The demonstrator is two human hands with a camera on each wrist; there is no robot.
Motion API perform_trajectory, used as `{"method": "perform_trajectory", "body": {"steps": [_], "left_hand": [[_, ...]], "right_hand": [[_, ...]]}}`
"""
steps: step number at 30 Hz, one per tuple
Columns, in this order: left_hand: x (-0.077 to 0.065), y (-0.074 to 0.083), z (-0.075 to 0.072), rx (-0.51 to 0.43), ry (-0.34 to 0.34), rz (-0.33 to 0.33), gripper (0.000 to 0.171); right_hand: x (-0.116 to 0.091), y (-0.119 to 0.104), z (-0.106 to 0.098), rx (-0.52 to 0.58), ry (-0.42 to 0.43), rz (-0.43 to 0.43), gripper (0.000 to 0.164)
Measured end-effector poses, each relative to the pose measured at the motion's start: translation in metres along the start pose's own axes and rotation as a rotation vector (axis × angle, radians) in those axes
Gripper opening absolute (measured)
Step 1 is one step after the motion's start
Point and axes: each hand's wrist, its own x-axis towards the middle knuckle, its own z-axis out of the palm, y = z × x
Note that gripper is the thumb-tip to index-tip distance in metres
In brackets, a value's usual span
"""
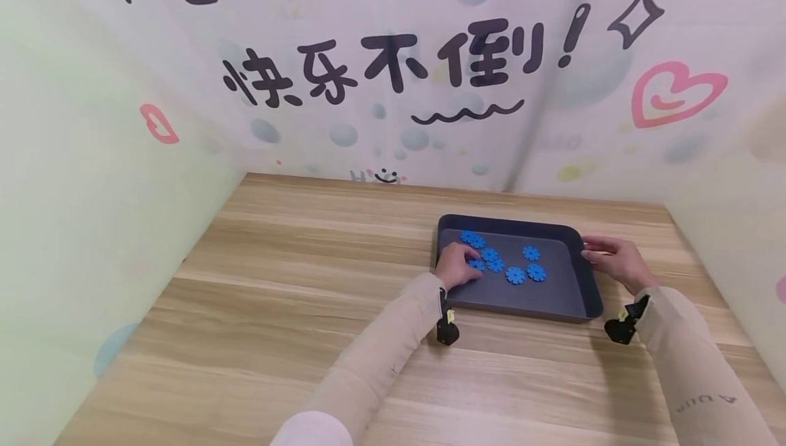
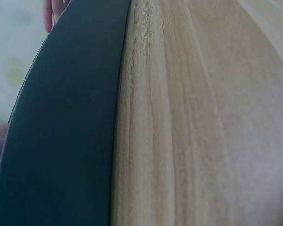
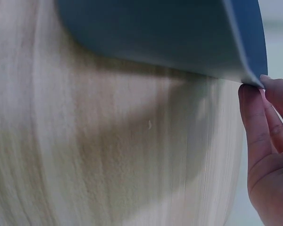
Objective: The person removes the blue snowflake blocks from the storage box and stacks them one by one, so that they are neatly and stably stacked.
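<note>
While working across the table (image 1: 491, 378), best to carry both sleeves (image 1: 381, 344) and wrist cameras (image 1: 447, 331) clear of the tray (image 1: 561, 292), dark and shallow, on the right part of the table. Left hand (image 1: 456, 265) over its left end, thumb and forefinger apart, to either side of a blue disc (image 1: 475, 265) lying in the tray; cannot tell whether pinched or merely straddled, fingertips being hidden in left wrist view. Step in hand, as judged: taking hold of that disc. Suggest pinching squarely across opposite notched edges, then lifting straight up, so as not to nudge the pair just to its right. Right hand (image 1: 619, 260) at the tray's right end, thumb and fingers clamped on the rim, plain in right wrist view; a useful anchor, to be held lightly, without tipping. Other discs (image 1: 515, 275) flat in the tray: three separate ones to the right, probably easy to take; a second pair toward the far left corner, overlapping or touching, likely to need sliding apart first. Beyond the far edge of the table, printed cloth (image 1: 368, 132); no hindrance expected.
</note>
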Motion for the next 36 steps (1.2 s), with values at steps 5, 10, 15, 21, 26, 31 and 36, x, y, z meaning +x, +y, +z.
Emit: {"method": "perform_trajectory", "body": {"steps": [5,10,15,21,26,31,36], "left_hand": [[-0.001,0.001,0.001,-0.016,0.000,-0.006,0.027],[-0.002,0.001,-0.001,-0.018,-0.010,0.003,0.028],[-0.001,0.001,-0.005,-0.012,-0.032,0.035,0.029],[-0.003,0.003,-0.016,-0.023,-0.037,0.075,0.029],[-0.004,0.003,-0.023,-0.027,-0.052,0.100,0.028],[-0.005,0.004,-0.033,-0.065,-0.084,0.108,0.028],[-0.007,0.003,-0.049,-0.109,-0.086,0.096,0.029]], "right_hand": [[0.001,0.003,0.000,0.032,0.021,0.014,0.049],[0.000,0.001,0.001,0.004,0.002,0.004,0.051],[0.000,0.001,0.001,0.020,0.007,-0.004,0.052],[0.002,0.006,0.000,0.049,0.016,-0.011,0.052],[0.001,0.003,0.001,0.003,0.013,-0.007,0.052],[0.000,0.000,0.001,-0.015,0.007,-0.003,0.049],[0.001,0.000,0.002,-0.025,0.006,-0.001,0.048]]}}
